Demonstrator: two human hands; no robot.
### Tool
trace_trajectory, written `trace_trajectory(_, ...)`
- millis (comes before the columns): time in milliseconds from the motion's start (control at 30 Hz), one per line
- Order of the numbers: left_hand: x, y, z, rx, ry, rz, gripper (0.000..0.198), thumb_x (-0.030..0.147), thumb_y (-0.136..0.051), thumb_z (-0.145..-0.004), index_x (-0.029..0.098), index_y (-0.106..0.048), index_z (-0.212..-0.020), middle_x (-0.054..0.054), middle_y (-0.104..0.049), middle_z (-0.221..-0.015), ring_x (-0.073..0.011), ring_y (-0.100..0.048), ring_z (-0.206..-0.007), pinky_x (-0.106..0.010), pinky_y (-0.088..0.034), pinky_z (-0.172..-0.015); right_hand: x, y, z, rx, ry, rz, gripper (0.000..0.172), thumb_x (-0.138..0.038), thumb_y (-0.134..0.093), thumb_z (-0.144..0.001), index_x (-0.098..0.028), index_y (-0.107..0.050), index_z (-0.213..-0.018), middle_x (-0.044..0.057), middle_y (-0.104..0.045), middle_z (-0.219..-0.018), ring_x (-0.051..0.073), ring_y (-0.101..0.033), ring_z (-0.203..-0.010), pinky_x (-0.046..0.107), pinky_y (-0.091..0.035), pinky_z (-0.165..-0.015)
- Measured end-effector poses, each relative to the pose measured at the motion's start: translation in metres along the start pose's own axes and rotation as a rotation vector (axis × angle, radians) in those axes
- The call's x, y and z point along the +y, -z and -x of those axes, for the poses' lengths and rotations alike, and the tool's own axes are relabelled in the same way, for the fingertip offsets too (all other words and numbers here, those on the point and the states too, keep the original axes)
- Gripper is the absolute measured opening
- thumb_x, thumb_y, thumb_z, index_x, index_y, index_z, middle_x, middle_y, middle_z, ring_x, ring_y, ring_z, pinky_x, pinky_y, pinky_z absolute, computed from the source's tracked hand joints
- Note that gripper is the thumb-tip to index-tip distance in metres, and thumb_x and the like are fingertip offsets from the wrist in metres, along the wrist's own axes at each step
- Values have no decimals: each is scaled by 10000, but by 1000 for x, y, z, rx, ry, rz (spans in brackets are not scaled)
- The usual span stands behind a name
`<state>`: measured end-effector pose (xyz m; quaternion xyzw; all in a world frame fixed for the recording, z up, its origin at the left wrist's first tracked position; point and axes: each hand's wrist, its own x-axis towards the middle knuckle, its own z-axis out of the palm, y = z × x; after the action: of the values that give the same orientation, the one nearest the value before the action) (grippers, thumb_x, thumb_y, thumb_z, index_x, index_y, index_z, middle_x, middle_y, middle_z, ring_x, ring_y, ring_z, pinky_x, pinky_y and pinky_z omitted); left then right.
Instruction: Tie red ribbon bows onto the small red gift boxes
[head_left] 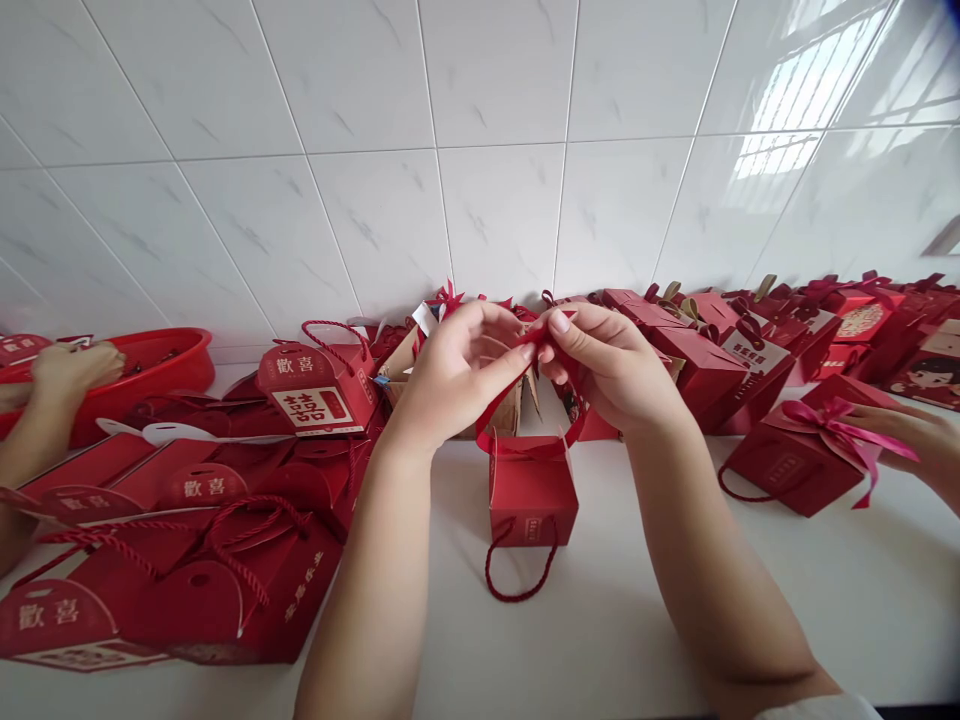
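Observation:
A small red gift box (534, 490) stands on the white tabletop in front of me, its twisted cord handle (523, 598) lying towards me. A red ribbon (484, 432) loops up from the box into my fingers. My left hand (459, 375) pinches the ribbon between thumb and fingers above the box. Close against it, my right hand (611, 365) is also closed on the ribbon, its thumb pressed near the left fingertips. The ribbon's exact fold between the fingers is partly hidden.
Flattened red boxes (202, 540) with cord handles lie left, beside a standing box (319, 390). A red basin (169, 360) and another person's hand (82, 368) are farther left. Finished-looking boxes (697, 370) line the tiled wall. At right, another hand (911, 435) touches a pink-ribboned box (795, 460).

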<state>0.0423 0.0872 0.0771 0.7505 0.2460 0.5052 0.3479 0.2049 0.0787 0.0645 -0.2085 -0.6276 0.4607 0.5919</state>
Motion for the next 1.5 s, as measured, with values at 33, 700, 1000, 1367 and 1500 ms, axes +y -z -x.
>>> trace_trajectory(33, 0, 1, 0, -54, 38, -22, 117, 252, -640, -801, 180, -636, -893, -47, -696, -900, -175, -669, -858, -301, -549, -776, -1, 2, 1, -13, 20, 31, 195, -360, -607, -847, -186, -656, -776, -18, -587, -673, 66, -492, -553, 206, -440, -531)
trace_trajectory(700, 2, 10, 3, -193, 201, -246, 340, 487, -485, -857, 209, -593, -695, 7, -493, -593, -133, -458, -551, -263, -341, -504, -17, 8, 13, -113, 297, 1022, 195, -213, -526, -884, -179, -696, -796, 21, -645, -716, 123, -526, -638, 256, -398, -575)
trace_trajectory(1000, 14, 8, 12, -160, -18, -630, 462, 445, -370, -926, 199, -285, -544, -4, -439, -568, -193, -494, -770, -323, -388, -719, -15, 10, 11, -59, 299, 942, 197, -299, -559, -877, -189, -716, -833, 33, -674, -759, 149, -578, -700, 282, -445, -638)
trace_trajectory(1367, 25, 16, 35, -19, -75, -1010, 265, 380, -437, -903, 238, -660, -918, -57, -701, -1040, -308, -462, -1066, -515, -265, -920, -16, 32, 28, 152, 112, 690, 265, -418, -619, -813, -174, -723, -795, 54, -687, -812, 175, -604, -762, 301, -465, -661)
trace_trajectory(1500, 17, 25, 55, 52, 45, -1073, 331, 392, -441, -890, 219, -628, -1101, -89, -651, -1187, -339, -432, -1154, -536, -275, -944, -8, 45, 54, 301, -6, 735, 333, -464, -617, -790, -145, -713, -805, 49, -662, -703, 169, -587, -671, 287, -445, -607)
